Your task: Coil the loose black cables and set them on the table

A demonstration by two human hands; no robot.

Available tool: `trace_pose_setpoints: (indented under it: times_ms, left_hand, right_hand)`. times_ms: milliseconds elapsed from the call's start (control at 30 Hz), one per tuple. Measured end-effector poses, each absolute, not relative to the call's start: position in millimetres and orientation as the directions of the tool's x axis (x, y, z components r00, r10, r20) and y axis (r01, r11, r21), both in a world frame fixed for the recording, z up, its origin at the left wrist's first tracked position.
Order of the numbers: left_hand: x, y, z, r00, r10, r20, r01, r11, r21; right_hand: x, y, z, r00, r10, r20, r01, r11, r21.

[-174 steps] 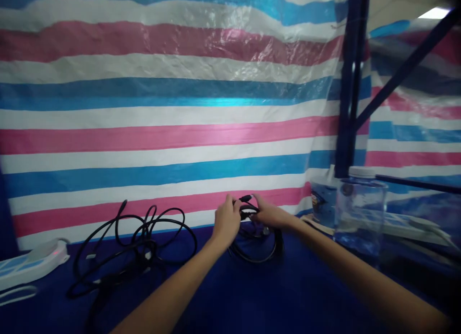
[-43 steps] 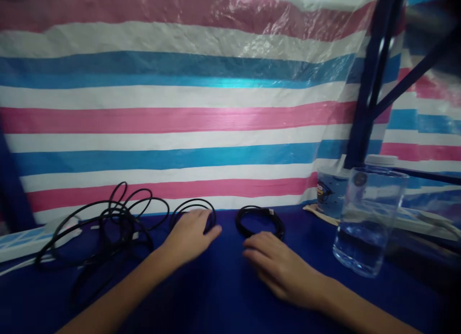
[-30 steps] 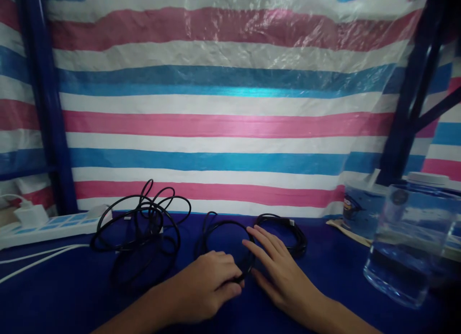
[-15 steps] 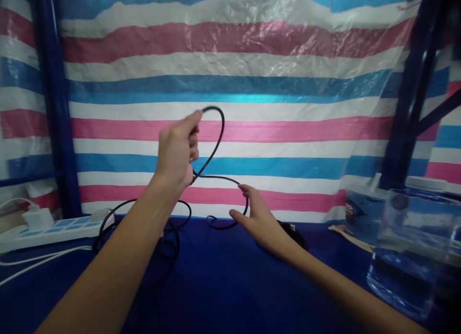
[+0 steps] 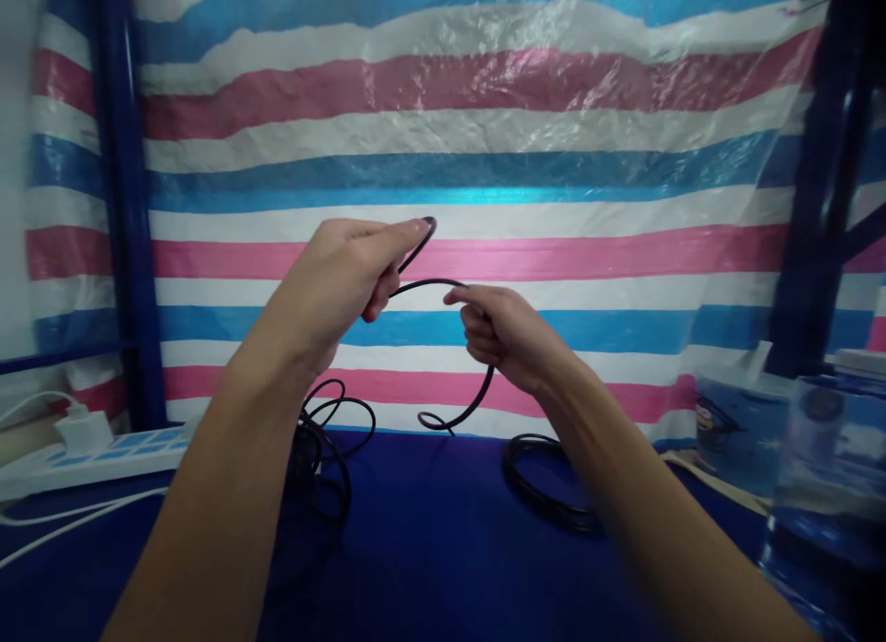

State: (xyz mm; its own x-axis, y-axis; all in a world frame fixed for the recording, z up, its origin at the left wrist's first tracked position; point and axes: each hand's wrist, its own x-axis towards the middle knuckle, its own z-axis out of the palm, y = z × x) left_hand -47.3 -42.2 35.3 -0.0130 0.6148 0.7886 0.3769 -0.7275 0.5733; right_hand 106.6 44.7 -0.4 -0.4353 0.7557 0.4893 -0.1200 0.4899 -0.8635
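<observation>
A thin black cable (image 5: 433, 282) runs between my two hands above the blue tabletop. My left hand (image 5: 353, 268) pinches it between thumb and fingers, and a short bend of cable stands out past the fingertips. To the right and slightly lower, my right hand (image 5: 502, 333) is closed around the same cable, forefinger stretched along it. From under the right hand the cable drops and curls at a loose end section near the back of the table. A tangled heap of black cable (image 5: 332, 457) lies beside my left forearm, partly hidden by it.
A coil of black cable (image 5: 536, 499) lies by my right forearm. At left is a white power strip (image 5: 131, 457) with a white plug (image 5: 84, 430) and white cords. On the right stand a clear water container (image 5: 831, 494) and a blue patterned tub (image 5: 737, 421). Striped sheeting (image 5: 484, 190) hangs behind.
My right hand has risen and closed on the cable. The loop at my left hand has become smaller, and the coil by my right forearm has come into fuller view.
</observation>
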Motion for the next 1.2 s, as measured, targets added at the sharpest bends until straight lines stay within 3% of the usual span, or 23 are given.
trace_pose_setpoints:
  times_ms: [67, 233, 333, 433, 533, 600, 667, 733, 767, 800, 833, 933, 1000, 1067, 1200]
  left_hand:
    - [-54, -33, 34, 0.027, 0.676, 0.737, 0.422, -0.676, 0.604]
    - [-49, -11, 28, 0.261, 0.706, 0.659, 0.491, -0.684, 0.539]
    - [-33, 4, 19, 0.448, 0.688, 0.571, 0.499, -0.722, 0.479]
    - [-18, 15, 8, 0.624, 0.641, 0.447, 0.556, -0.766, 0.323]
    - [-9, 14, 3, 0.680, 0.635, 0.367, 0.588, -0.771, 0.246]
    - [-6, 9, 3, 0.647, 0.628, 0.433, 0.580, -0.773, 0.256]
    - [-7, 3, 5, 0.498, 0.554, 0.667, 0.564, -0.791, 0.236]
    - [-12, 3, 9, 0.243, 0.359, 0.901, 0.584, -0.796, 0.160]
    - [-15, 5, 10, 0.151, 0.281, 0.948, 0.603, -0.786, 0.137]
    - [-20, 9, 11, 0.096, 0.264, 0.960, 0.614, -0.774, 0.152]
    - [-24, 13, 11, 0.077, 0.323, 0.943, 0.602, -0.769, 0.214]
    - [-35, 28, 7, 0.135, 0.700, 0.701, 0.354, -0.695, 0.626]
    - [-36, 34, 4, 0.185, 0.822, 0.539, 0.105, -0.562, 0.821]
    - [-35, 35, 3, 0.177, 0.850, 0.496, -0.065, -0.492, 0.868]
    - [-32, 32, 5, -0.052, 0.787, 0.615, -0.154, -0.614, 0.774]
  right_hand:
    - [109, 40, 1, -0.388, 0.762, 0.519, -0.215, 0.473, -0.855]
    - [112, 46, -1, -0.294, 0.823, 0.486, -0.321, 0.394, -0.861]
    - [111, 51, -1, -0.373, 0.814, 0.446, -0.349, 0.322, -0.880]
    - [112, 51, -1, -0.471, 0.789, 0.395, -0.352, 0.243, -0.904]
    - [117, 49, 1, -0.493, 0.778, 0.389, -0.291, 0.274, -0.917]
    - [122, 49, 2, -0.476, 0.765, 0.433, -0.262, 0.347, -0.901]
    - [129, 50, 4, -0.441, 0.750, 0.493, -0.253, 0.424, -0.870]
    - [136, 50, 7, -0.406, 0.742, 0.534, -0.238, 0.478, -0.845]
    - [140, 50, 8, -0.396, 0.736, 0.549, -0.237, 0.496, -0.835]
    - [143, 49, 10, -0.394, 0.726, 0.564, -0.232, 0.515, -0.825]
    - [145, 48, 11, -0.397, 0.711, 0.580, -0.230, 0.535, -0.813]
    - [149, 45, 12, -0.390, 0.682, 0.619, -0.214, 0.586, -0.781]
    - [148, 46, 11, -0.391, 0.677, 0.624, -0.150, 0.621, -0.769]
    - [146, 48, 8, -0.415, 0.663, 0.623, -0.047, 0.668, -0.743]
    - [141, 53, 5, -0.345, 0.731, 0.589, -0.039, 0.616, -0.787]
